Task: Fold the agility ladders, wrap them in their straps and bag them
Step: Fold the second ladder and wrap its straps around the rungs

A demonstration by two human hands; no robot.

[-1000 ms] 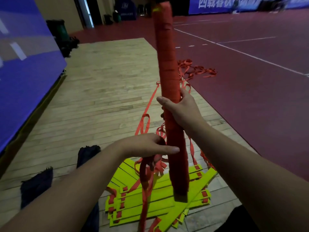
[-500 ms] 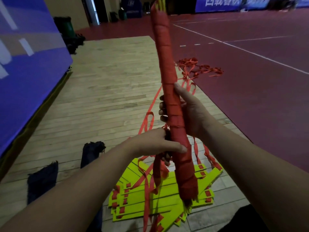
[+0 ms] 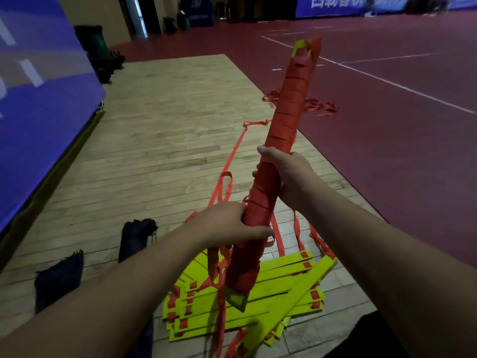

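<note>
Holds one ladder bundle (image 3: 286, 120) clear of the floor, slanted, top end toward 1 o'clock, bottom end toward 6. Grips it mid-length with right hand (image 3: 289, 177): fingers curled round the back, tips showing on the 9 o'clock side, thumb hooked over the near face. Grips it lower with left hand (image 3: 227, 223), at 7 o'clock from the right: fingers wrapped fully round, thumb laid across the front. Seems to trap the strap tail (image 3: 215, 264) in that same fist, with slack hanging toward 6; cannot confirm under the palm. Shows orange webbing wound in close turns nearly end to end, yellow rung tips poking out at both ends. Reads as wrapping all but finished on this one: tail to secure, then bagging. Leaves plenty undone below. Finds a second ladder (image 3: 289, 282) at 6 o'clock on the wooden floor (image 3: 167, 138), rungs gathered in a rough, skewed stack, straps loose among them and trailing off toward 12 to a tangle (image 3: 320, 105) on the red court (image 3: 387, 151). Notes a dark bag (image 3: 136, 239) at 9 o'clock from the left hand and another bag (image 3: 58, 277) further out toward 8, both lying limp. Sees nothing bagged yet, as far as visible.
</note>
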